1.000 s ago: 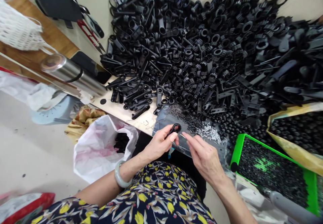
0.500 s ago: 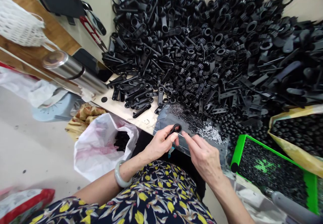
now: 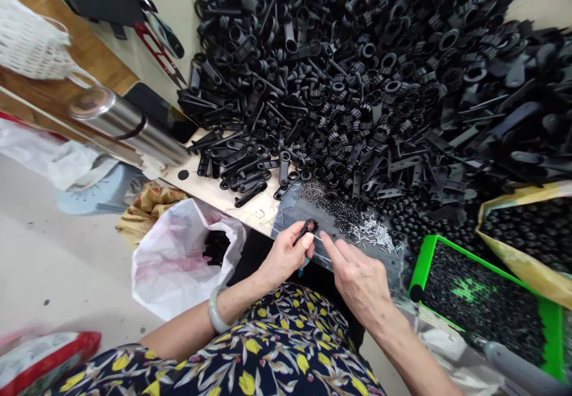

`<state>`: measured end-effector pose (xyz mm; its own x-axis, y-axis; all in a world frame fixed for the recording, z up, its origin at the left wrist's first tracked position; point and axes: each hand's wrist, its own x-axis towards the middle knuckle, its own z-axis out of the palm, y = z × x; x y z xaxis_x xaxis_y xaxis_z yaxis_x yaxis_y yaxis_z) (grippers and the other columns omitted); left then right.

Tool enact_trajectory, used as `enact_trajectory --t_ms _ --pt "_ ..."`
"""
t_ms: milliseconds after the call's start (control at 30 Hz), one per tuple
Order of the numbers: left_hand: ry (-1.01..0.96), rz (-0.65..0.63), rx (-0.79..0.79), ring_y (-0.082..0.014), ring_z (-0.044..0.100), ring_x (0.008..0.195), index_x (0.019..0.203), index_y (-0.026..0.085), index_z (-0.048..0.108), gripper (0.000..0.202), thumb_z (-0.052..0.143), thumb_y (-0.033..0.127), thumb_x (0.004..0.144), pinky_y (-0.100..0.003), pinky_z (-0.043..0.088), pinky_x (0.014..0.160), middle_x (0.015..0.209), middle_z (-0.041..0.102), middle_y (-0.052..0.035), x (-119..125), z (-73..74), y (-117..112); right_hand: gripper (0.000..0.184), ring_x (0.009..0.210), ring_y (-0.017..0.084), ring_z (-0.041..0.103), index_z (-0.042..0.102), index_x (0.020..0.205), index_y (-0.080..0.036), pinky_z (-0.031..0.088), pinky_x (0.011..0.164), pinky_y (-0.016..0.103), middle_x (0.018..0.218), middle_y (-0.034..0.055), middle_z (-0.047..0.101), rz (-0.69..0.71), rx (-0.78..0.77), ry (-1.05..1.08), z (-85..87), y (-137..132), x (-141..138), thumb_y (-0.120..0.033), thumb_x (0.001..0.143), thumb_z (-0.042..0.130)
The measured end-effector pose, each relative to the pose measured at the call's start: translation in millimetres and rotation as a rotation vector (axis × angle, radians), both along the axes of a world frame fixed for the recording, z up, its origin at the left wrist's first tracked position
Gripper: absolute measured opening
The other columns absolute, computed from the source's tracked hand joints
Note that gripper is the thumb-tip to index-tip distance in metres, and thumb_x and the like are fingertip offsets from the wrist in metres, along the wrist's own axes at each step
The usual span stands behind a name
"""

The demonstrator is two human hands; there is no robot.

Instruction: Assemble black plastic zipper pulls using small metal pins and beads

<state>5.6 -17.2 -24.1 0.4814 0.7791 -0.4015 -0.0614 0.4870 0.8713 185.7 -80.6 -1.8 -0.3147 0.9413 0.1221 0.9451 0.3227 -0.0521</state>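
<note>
Tightly pinched in the left hand (image 3: 283, 257), a black plastic loop-ended tab (image 3: 305, 230) sat above a dark plastic sheet (image 3: 288, 214). The right hand (image 3: 360, 283) kept its fingertips (image 3: 325, 238) narrowly closed on a thin silver pin (image 3: 317, 236) just beside the tab, with loose silver pins (image 3: 370, 234) farther off.

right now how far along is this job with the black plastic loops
Probably early, though that's hard to judge. Done: the white plastic bag holds a small batch of black pieces, possibly finished. In hand: the left hand grips a black loop piece, and the right hand seems to pinch a thin metal pin. Left: a large heap of black loop pieces and loose silver pins.
</note>
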Motion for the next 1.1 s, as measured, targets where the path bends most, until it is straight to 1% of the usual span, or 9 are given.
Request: enact_trajectory --t_ms 200,300,400,500,667,833,967,1100 --pt "-0.031 0.024 -0.039 -0.0015 0.028 0.042 0.116 0.015 0.057 0.047 0.063 0.057 0.097 -0.016 0.02 0.039 0.069 0.052 0.0073 -1.5 -5.6 -5.4 0.055 0.065 0.013 0.063 0.059 0.14 -0.013 0.042 0.052 0.028 0.086 0.0026 0.07 0.006 -0.011 -0.018 -4.6 -1.3 -5.6 0.006 0.09 0.046" --pt "-0.041 0.033 -0.047 -0.0009 0.026 0.042 0.118 0.015 0.057 0.046 0.063 0.056 0.098 -0.015 0.018 0.039 0.069 0.052 0.0076 -3.9 -10.1 -7.6 0.054 0.066 0.012 0.065 0.059 0.139 -0.013 0.042 0.051 0.027 0.086 0.0029 0.072 0.014 -0.016 0.021 -8.8 -3.0 -8.0 0.006 0.09 0.044" --pt "-0.054 0.029 -0.049 -0.0005 0.026 0.042 0.123 0.015 0.057 0.049 0.064 0.056 0.098 -0.015 0.017 0.039 0.07 0.053 0.0072 -5.7 -13.2 -6.0 0.049 0.068 0.012 0.067 0.06 0.139 -0.012 0.043 0.053 0.025 0.086 0.0033 0.071 -0.004 -0.002 0.1 -14.7 -4.6 -9.6 0.003 0.095 0.043" --pt "-0.069 0.004 -0.063 -0.0009 0.028 0.042 0.124 0.016 0.058 0.052 0.066 0.058 0.096 -0.015 0.018 0.039 0.069 0.054 0.007 -7.4 -13.5 -1.4 0.046 0.072 0.012 0.068 0.058 0.143 -0.011 0.046 0.058 0.023 0.086 0.0032 0.069 -0.017 0.017 0.199 -21.7 -4.0 -9.1 -0.002 0.101 0.042" --pt "-0.083 -0.006 -0.077 -0.0006 0.028 0.04 0.121 0.016 0.059 0.054 0.069 0.061 0.093 -0.015 0.018 0.038 0.066 0.053 0.0081 -9.9 -12.4 3.3 0.049 0.072 0.011 0.065 0.055 0.149 -0.015 0.049 0.063 0.019 0.083 0.0021 0.066 0.008 0.017 0.276 -29.8 0.0 -4.1 -0.005 0.104 0.039" --pt "-0.091 -0.02 -0.075 -0.0004 0.03 0.04 0.125 0.016 0.059 0.056 0.069 0.061 0.093 -0.014 0.019 0.038 0.067 0.054 0.0077 -10.6 -14.2 2.8 0.048 0.075 0.01 0.066 0.056 0.149 -0.015 0.051 0.069 0.018 0.087 0.0027 0.067 0.031 0.016 0.325 -29.0 1.9 0.6 -0.006 0.105 0.04" --pt "-0.09 -0.029 -0.063 -0.0008 0.031 0.041 0.125 0.015 0.059 0.054 0.067 0.059 0.095 -0.015 0.019 0.039 0.067 0.054 0.0076 -11.0 -13.6 3.7 0.046 0.073 0.01 0.066 0.056 0.148 -0.014 0.051 0.069 0.018 0.086 0.0018 0.067 0.031 0.017 0.336 -26.0 2.6 1.1 -0.006 0.106 0.04" --pt "-0.076 -0.032 -0.05 -0.0014 0.029 0.041 0.125 0.016 0.058 0.056 0.066 0.062 0.094 -0.015 0.019 0.039 0.067 0.053 0.0078 -11.0 -12.5 5.0 0.047 0.074 0.01 0.067 0.056 0.148 -0.015 0.051 0.069 0.018 0.087 0.0021 0.068 0.03 0.007 0.327 -25.0 2.9 0.4 -0.006 0.105 0.04"
